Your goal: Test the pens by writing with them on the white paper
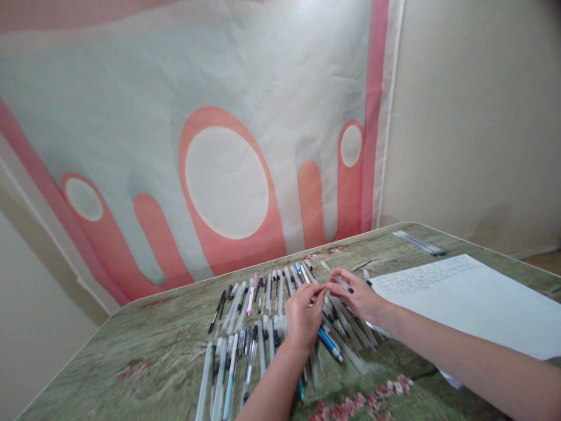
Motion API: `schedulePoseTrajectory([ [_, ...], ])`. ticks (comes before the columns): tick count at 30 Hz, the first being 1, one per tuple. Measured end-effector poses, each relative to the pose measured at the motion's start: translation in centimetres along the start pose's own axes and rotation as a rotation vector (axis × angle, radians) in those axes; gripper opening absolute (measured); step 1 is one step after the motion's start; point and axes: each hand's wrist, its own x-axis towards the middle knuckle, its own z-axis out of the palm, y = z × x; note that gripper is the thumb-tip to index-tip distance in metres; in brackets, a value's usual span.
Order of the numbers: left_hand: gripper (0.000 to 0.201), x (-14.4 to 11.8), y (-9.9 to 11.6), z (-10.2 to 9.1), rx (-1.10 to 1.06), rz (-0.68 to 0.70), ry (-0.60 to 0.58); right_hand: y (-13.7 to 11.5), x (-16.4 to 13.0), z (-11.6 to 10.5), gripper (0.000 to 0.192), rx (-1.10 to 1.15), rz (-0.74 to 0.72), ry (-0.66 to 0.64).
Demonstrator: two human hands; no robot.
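**Two hands meet over a spread of pens**

From the head camera, we see the left hand (304, 316) and the right hand (357, 295) brought together above a wide spread of pens (263, 327) laid in rough rows on a green, flower-patterned tablecloth (166, 333). Both hands have their fingers curled, pinching a single clear pen (336, 282) between them, the left at its near end and the right at its far end. A blue pen (329, 344) lies just right of the left wrist. To the right we see a white sheet of paper (473, 298) bearing faint writing, and far right a small separate bundle of pens (419, 242). A pink-and-grey cloth (228, 146) hangs behind the table.
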Motion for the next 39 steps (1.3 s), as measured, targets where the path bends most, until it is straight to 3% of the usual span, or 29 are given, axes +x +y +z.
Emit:
schedulePoseTrajectory([
  [4, 0.018, 0.0, 0.1, 0.0, -0.023, -0.029, -0.016, 0.1, -0.1, 0.0, 0.037, 0.012, -0.007, -0.026],
  [8, 0.017, -0.1, 0.1, 0.1, -0.110, -0.085, -0.009, 0.2, -0.2, 0.1, 0.037, -0.117, -0.060, 0.023],
  [12, 0.015, 0.2, -0.1, 0.4, -0.246, -0.226, 0.016, -0.1, -0.5, 0.4, 0.037, -0.207, -0.097, 0.071],
  [18, 0.026, 1.0, 0.3, 0.4, -0.809, -0.619, -0.039, -1.3, -1.2, 0.2, 0.039, -0.396, -0.253, 0.049],
  [23, 0.023, 0.9, 0.9, 0.0, -1.232, -0.813, -0.101, -2.2, -2.3, 0.6, 0.031, -0.591, -0.491, 0.048],
  [29, 0.013, 0.8, 1.3, -0.1, -1.458, -0.841, -0.176, -1.8, -3.2, 1.2, 0.015, -0.514, -0.535, 0.081],
  [39, 0.014, 0.7, 1.5, -0.1, -1.502, -0.760, -0.225, -2.3, -3.3, 1.7, 0.014, -0.518, -0.551, 0.102],
])
